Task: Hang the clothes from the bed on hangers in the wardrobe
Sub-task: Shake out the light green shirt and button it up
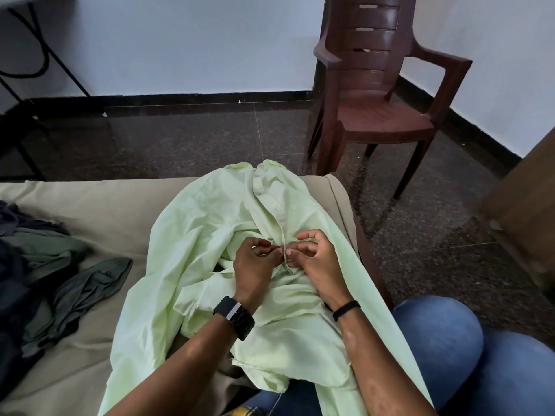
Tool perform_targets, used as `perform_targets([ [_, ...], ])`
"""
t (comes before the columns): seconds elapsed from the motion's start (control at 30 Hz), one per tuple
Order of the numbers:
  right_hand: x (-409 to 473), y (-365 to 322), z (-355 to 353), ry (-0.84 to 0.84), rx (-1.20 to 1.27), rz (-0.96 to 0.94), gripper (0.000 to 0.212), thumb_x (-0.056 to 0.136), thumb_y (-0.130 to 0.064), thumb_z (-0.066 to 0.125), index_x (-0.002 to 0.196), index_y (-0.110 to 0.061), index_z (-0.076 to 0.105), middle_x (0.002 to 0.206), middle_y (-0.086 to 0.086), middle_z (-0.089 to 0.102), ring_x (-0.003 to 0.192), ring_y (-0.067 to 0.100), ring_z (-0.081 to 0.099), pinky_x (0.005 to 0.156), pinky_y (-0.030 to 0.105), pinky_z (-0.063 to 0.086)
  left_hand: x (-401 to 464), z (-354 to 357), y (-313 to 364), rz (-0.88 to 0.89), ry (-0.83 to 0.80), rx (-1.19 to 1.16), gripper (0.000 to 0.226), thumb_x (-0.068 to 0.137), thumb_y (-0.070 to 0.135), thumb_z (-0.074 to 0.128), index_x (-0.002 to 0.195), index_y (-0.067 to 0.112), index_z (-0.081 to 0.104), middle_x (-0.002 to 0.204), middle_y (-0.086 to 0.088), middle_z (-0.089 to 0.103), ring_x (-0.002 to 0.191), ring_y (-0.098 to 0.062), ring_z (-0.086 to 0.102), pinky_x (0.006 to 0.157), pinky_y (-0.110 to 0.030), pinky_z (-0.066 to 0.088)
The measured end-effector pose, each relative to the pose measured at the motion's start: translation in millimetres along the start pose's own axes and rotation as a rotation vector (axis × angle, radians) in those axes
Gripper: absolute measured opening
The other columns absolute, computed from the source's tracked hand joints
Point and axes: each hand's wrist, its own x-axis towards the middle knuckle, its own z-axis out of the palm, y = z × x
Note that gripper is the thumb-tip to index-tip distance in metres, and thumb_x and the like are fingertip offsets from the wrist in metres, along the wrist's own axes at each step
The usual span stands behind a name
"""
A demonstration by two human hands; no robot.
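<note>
Zero hung yet: my left hand and right hand pinch shirt placket at bed edge; pile waits.

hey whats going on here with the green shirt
A person sits at the edge of the bed with a pale green shirt spread across it and over their lap. The left hand and the right hand both pinch the shirt's front placket, apparently working a button. A heap of dark and olive clothes lies on the bed to their left. No hanger is in view, so nothing here is hung yet.
</note>
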Motion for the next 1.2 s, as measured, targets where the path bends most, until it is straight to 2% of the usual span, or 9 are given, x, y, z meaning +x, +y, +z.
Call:
perform_targets([
  [0.1, -1, -2, 3, 0.037, -0.004, -0.01, 0.032, 0.078, -0.001, 0.076, 0.094, -0.018, 0.054, 0.076, 0.002, 0.07, 0.058, 0.013, 0.067, 0.059, 0.02, 0.053, 2, 1, 3, -0.031, -0.033, -0.023, 0.016, 0.084, 0.007, 0.07, 0.091, 0.005, 0.056, 0.088, -0.019, 0.071, 0.075, -0.024, 0.072, 0.073, -0.033, 0.057],
  [0.23, -5, -3, 7, 0.11, -0.104, -0.095, 0.031, 0.079, -0.014, 0.078, 0.095, -0.023, 0.054, 0.073, -0.004, 0.07, 0.066, 0.009, 0.068, 0.062, 0.017, 0.051, 3, 1, 8, -0.02, -0.057, -0.016, 0.035, 0.075, 0.017, 0.081, 0.096, 0.007, 0.055, 0.087, -0.014, 0.072, 0.081, -0.027, 0.072, 0.08, -0.038, 0.057],
  [0.43, -2, -10, 7, 0.134, -0.069, -0.077, 0.036, 0.078, -0.013, 0.079, 0.098, -0.028, 0.053, 0.081, -0.002, 0.073, 0.079, 0.008, 0.07, 0.072, 0.019, 0.052, 10, 4, 20, 0.027, -0.096, 0.007, 0.027, 0.078, 0.003, 0.076, 0.093, 0.007, 0.054, 0.081, -0.011, 0.071, 0.071, -0.017, 0.07, 0.061, -0.022, 0.054],
  [0.57, 10, -29, 5, 0.14, 0.066, -0.01, 0.033, 0.078, -0.003, 0.075, 0.1, -0.018, 0.054, 0.084, 0.003, 0.073, 0.087, 0.02, 0.07, 0.085, 0.034, 0.055, 22, 11, 45, 0.019, -0.18, -0.06, 0.021, 0.083, -0.006, 0.068, 0.087, 0.006, 0.051, 0.077, -0.013, 0.063, 0.068, -0.021, 0.064, 0.059, -0.024, 0.054],
  [0.73, 46, -83, -5, 0.007, 0.397, 0.052, 0.025, 0.084, 0.012, 0.061, 0.095, -0.008, 0.051, 0.075, 0.007, 0.067, 0.063, 0.011, 0.067, 0.062, 0.023, 0.057, 56, 22, 96, 0.047, -0.477, -0.166, 0.024, 0.088, -0.009, 0.058, 0.079, 0.011, 0.047, 0.072, -0.008, 0.064, 0.065, -0.016, 0.065, 0.064, -0.028, 0.055],
  [0.83, 74, -118, -13, -0.11, 0.624, 0.123, 0.023, 0.087, 0.015, 0.052, 0.093, -0.007, 0.051, 0.066, 0.008, 0.066, 0.057, 0.014, 0.065, 0.06, 0.024, 0.057, 83, 33, 130, 0.045, -0.616, -0.226, 0.023, 0.089, -0.008, 0.055, 0.08, 0.012, 0.05, 0.075, -0.005, 0.068, 0.07, -0.015, 0.066, 0.07, -0.027, 0.057],
  [1.0, 92, -124, -4, 0.139, 0.082, 0.035, 0.02, 0.084, 0.009, 0.06, 0.097, -0.004, 0.053, 0.079, 0.013, 0.058, 0.058, 0.02, 0.057, 0.058, 0.029, 0.049, 104, 49, 127, 0.094, -0.519, -0.04, 0.021, 0.087, -0.007, 0.06, 0.085, 0.012, 0.051, 0.078, -0.009, 0.062, 0.068, -0.016, 0.06, 0.063, -0.025, 0.055],
  [1.1, 78, -97, 8, 0.227, -0.154, 0.01, 0.02, 0.08, -0.003, 0.069, 0.091, -0.011, 0.054, 0.074, 0.007, 0.061, 0.056, 0.019, 0.058, 0.058, 0.033, 0.049, 105, 44, 100, 0.073, -0.559, 0.066, 0.02, 0.087, -0.008, 0.06, 0.09, 0.009, 0.05, 0.078, -0.008, 0.062, 0.065, -0.014, 0.063, 0.061, -0.025, 0.055],
  [1.2, 59, -72, 17, 0.272, -0.301, -0.022, 0.021, 0.081, -0.011, 0.069, 0.091, -0.011, 0.051, 0.081, -0.001, 0.055, 0.077, 0.022, 0.061, 0.069, 0.034, 0.052, 105, 34, 80, 0.106, -0.513, 0.198, 0.02, 0.086, -0.007, 0.063, 0.09, 0.01, 0.052, 0.083, -0.007, 0.06, 0.065, -0.01, 0.062, 0.06, -0.025, 0.055],
])
